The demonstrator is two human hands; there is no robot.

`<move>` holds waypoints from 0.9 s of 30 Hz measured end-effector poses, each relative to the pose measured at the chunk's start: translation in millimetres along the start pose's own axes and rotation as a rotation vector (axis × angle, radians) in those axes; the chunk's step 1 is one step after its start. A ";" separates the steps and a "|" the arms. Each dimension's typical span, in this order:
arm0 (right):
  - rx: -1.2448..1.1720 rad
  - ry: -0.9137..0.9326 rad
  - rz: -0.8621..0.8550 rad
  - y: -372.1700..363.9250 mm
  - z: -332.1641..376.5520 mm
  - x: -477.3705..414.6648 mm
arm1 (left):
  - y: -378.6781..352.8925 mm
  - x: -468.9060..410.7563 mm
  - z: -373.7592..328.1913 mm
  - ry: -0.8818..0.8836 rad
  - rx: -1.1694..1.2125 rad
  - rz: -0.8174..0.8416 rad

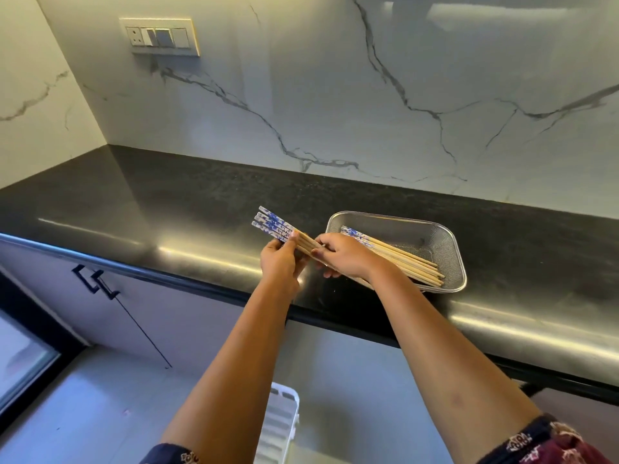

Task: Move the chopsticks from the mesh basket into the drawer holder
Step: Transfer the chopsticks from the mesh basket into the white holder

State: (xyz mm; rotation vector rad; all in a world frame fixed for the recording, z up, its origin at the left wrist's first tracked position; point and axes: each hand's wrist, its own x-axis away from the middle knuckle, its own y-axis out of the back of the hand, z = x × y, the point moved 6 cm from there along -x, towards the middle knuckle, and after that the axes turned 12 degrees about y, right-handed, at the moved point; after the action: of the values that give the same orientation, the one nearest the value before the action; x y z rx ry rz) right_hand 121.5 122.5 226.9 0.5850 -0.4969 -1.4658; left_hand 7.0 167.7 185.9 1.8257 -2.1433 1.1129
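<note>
A steel mesh basket rests on the black counter near its front edge. Several wooden chopsticks with blue-and-white tops lie in it, tips pointing right. Left of the basket, above the counter, my left hand grips a bundle of several such chopsticks with their patterned tops fanning up to the left. My right hand holds the same bundle further along its shafts, at the basket's left end. A white slotted holder shows at the bottom, between my forearms and below counter level.
The black counter runs to a marble backsplash with a switch plate at the upper left. Grey cabinet doors with dark handles sit under the counter on the left. A window edge shows at the far left.
</note>
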 end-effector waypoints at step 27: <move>-1.444 -0.638 -0.654 -232.5 -27.5 155.8 | 134.5 64.6 20.3 -0.069 0.122 0.095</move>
State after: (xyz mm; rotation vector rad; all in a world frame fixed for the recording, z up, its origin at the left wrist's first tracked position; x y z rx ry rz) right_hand -31.4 -34.4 50.5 -0.9802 0.3990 -2.1600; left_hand -123.2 104.3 144.5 1.8552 -2.2691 1.2445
